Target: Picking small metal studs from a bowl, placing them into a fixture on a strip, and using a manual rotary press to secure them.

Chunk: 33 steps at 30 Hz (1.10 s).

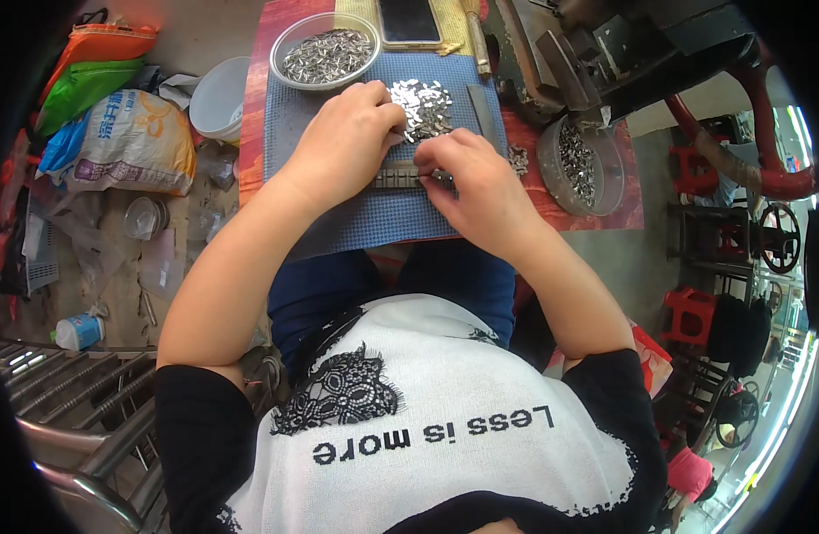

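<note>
A slotted metal strip [396, 178] lies crosswise on a blue textured mat [356, 222]. Just behind its left part is my left hand [356, 133], fingertips drawn together beside a loose pile of small shiny metal pieces [423, 102]. Whatever those fingers pinch is too small to tell. My right hand [472, 178] is closed over the strip's right end, with thumb and forefinger nearly meeting there. Its fingers cover that end, so I cannot make out what is between them. A clear round bowl [277, 67] of similar metal pieces stands behind my left hand.
A phone [408, 20] lies at the far edge. A flat metal bar [483, 114] sits right of the pile. Another round tub [616, 182] of metal parts stands at the right, under a dark machine [623, 71]. Left of the table are a white bucket [215, 98] and a filled sack [125, 147].
</note>
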### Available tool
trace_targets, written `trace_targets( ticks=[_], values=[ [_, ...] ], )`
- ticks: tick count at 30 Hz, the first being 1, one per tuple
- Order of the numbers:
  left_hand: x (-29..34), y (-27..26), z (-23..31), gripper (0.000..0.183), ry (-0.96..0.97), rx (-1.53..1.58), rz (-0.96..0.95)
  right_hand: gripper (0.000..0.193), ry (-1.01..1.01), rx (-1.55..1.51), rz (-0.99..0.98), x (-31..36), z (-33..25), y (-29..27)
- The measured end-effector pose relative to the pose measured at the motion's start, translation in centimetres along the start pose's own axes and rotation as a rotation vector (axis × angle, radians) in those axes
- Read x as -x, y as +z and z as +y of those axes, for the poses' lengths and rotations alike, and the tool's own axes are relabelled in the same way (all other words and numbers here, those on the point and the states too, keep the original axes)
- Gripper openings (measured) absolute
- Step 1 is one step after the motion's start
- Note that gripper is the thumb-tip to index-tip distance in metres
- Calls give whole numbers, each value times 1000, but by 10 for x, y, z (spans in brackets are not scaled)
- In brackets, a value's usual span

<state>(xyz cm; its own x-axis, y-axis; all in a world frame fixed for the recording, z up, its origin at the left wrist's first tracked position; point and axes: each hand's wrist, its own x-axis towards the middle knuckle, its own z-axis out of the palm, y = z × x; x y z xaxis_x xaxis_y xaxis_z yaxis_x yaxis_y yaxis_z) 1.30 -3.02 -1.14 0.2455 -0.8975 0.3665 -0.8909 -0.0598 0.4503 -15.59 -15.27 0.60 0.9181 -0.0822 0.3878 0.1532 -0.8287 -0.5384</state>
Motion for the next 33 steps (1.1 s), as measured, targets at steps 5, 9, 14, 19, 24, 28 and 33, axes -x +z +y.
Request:
trace_targets(
  ticks=[5,9,14,19,24,28,33],
  values=[
    [9,-8,9,9,-227,180,128,26,-77,106,18,1,-3,6],
    [20,-22,11,12,-336,336,99,16,-98,190,5,3,-3,8],
    [32,-24,18,10,-428,479,-9,9,99,144,86,-11,13,6],
    [36,-13,16,13,-297,406,-31,10,59,205,69,-22,26,16],
    [33,-15,14,16,-270,312,-125,9,26,221,72,-32,29,21],
    [25,-21,19,14,-380,402,-198,8,-9,225,46,-31,29,23],
    [21,-11,10,14,-286,277,46,8,155,75,-15,-22,26,11]
  ],
)
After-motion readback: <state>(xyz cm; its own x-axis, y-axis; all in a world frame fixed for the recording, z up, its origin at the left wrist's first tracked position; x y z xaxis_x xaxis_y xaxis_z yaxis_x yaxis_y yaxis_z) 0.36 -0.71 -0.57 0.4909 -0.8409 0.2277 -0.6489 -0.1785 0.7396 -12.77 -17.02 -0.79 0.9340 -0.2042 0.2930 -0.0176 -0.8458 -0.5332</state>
